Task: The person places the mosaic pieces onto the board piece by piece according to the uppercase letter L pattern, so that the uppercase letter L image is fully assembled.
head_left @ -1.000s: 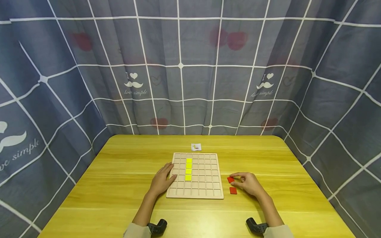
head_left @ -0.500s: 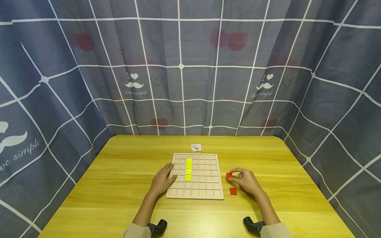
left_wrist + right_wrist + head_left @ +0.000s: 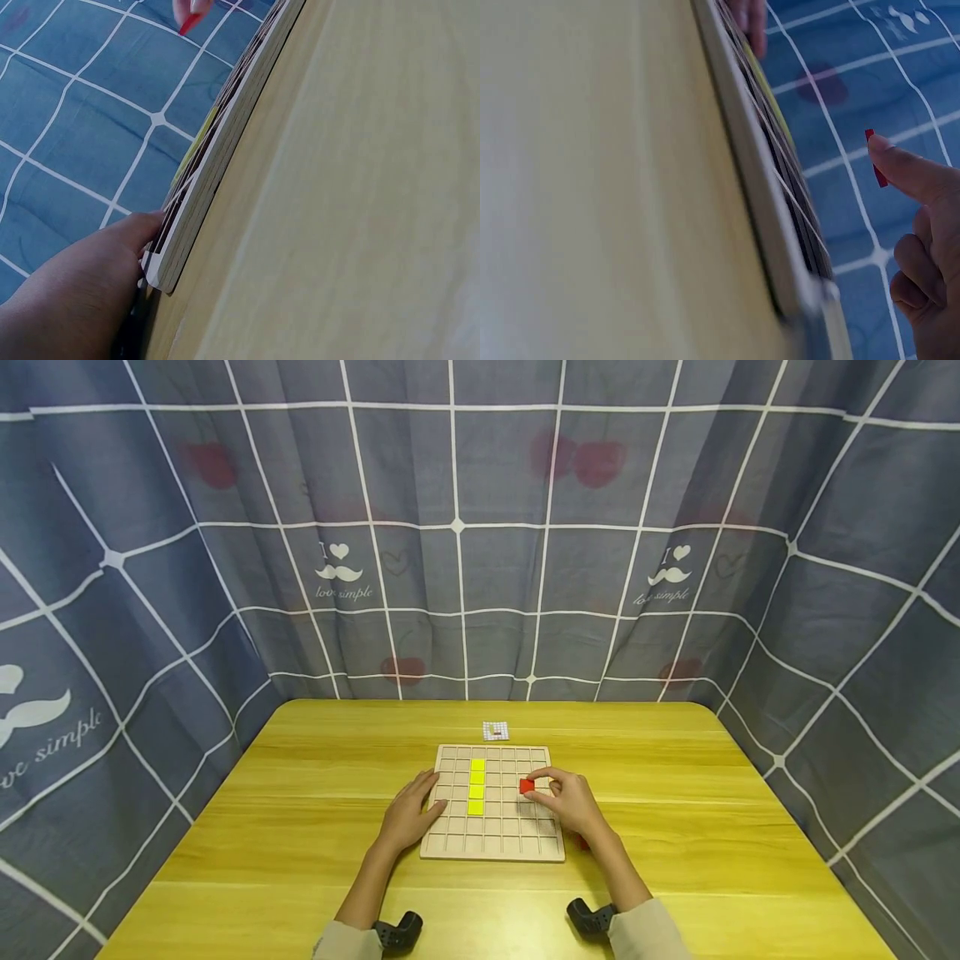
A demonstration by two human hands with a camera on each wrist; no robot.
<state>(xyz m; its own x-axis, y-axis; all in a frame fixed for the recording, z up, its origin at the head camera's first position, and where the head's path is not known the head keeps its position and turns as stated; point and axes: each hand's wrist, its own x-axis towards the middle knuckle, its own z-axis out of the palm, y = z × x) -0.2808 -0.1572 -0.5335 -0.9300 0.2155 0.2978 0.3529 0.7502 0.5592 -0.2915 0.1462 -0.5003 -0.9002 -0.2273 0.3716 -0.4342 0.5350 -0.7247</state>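
Note:
My right hand [image 3: 573, 802] pinches a red square tile [image 3: 527, 786] between thumb and fingers over the right part of the wooden grid board [image 3: 517, 845]. In the right wrist view the red tile [image 3: 876, 159] is seen edge-on, raised above the board's surface, with the other fingers curled. My left hand [image 3: 408, 816] rests at the board's left edge, fingers extended, thumb on the rim. Several yellow tiles [image 3: 477, 780] fill a vertical run of cells left of the board's middle. A second red tile [image 3: 582, 842] lies on the table, mostly hidden under my right forearm.
A small card [image 3: 495, 731] printed with a grid lies behind the board. The wooden table [image 3: 337, 752] ends at a checked curtain [image 3: 495, 568] at the back and sides. Black wrist-worn devices [image 3: 399, 932] sit at both cuffs.
My right hand has lifted the red tile from the table at the board's right and carried it left over the board. My left hand has stayed in place.

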